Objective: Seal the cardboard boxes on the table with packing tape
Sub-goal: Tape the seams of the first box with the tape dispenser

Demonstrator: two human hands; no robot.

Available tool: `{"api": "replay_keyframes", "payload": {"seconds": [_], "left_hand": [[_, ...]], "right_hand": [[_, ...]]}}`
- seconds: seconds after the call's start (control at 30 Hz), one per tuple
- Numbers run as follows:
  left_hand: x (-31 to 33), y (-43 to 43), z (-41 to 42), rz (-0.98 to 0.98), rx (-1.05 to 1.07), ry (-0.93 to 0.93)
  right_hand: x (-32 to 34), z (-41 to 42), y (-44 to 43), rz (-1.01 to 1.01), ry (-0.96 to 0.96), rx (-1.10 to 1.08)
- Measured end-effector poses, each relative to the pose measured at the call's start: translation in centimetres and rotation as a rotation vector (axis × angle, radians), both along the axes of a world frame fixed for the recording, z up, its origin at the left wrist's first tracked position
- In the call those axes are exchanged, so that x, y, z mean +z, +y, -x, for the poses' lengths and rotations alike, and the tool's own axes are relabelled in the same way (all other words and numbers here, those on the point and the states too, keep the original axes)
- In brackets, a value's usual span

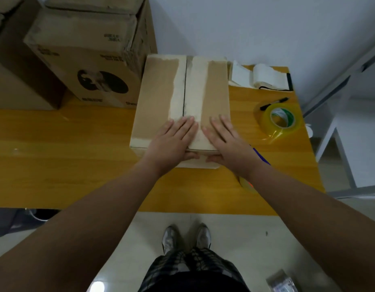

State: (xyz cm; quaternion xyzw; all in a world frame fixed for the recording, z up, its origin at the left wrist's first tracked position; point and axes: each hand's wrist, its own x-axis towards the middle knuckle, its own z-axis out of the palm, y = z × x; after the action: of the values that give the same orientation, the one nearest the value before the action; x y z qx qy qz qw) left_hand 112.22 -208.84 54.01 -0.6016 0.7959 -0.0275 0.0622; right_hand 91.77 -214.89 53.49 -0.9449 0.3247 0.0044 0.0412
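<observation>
Two flat hands press the closed flaps of a cardboard box [180,98] lying on the wooden bench [77,148]: left hand [172,142] and right hand [228,144], fingers spread, thumbs hooked over its near edge, grasping nothing. Clear tape roll [280,121] rests just right of it.

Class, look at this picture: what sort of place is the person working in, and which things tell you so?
Probably a small packing or storeroom corner. Stacked cardboard boxes stand along the wooden table, a roll of clear packing tape lies ready, and both hands press a box shut.
</observation>
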Motion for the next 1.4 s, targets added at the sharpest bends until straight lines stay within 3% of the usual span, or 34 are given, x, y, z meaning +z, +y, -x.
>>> {"api": "replay_keyframes", "payload": {"seconds": [0.13, 0.33, 0.43, 0.53, 0.63, 0.83, 1.4], "left_hand": [[0.2, 0.0, 0.0, -0.008, 0.007, -0.003], [0.4, 0.1, -0.1, -0.019, 0.011, 0.021], [0.8, 0.1, 0.7, -0.033, 0.023, 0.023], [1.3, -0.9, 3.5, -0.003, 0.061, 0.031], [1.0, -1.8, 5.0, 0.010, 0.024, 0.007], [-0.1, -1.0, 2.3, 0.024, -0.114, 0.013], [0.4, 4.9, -9.7, -0.013, 0.145, 0.038]], "right_hand": [[0.0, 1.7, -0.3, -0.200, -0.184, -0.029], [-0.7, 2.6, 0.9, -0.084, -0.186, -0.090], [0.0, 2.2, 1.7, -0.338, -0.355, -0.163], [0.2, -0.6, 1.7, -0.504, -0.784, -0.557], [-0.2, -3.4, 1.0, -0.714, -0.952, -0.940], [-1.2, -3.8, 1.0, -0.444, -0.748, -0.986], [0.3, -4.2, 1.3, -0.454, -0.556, -1.107]]}}
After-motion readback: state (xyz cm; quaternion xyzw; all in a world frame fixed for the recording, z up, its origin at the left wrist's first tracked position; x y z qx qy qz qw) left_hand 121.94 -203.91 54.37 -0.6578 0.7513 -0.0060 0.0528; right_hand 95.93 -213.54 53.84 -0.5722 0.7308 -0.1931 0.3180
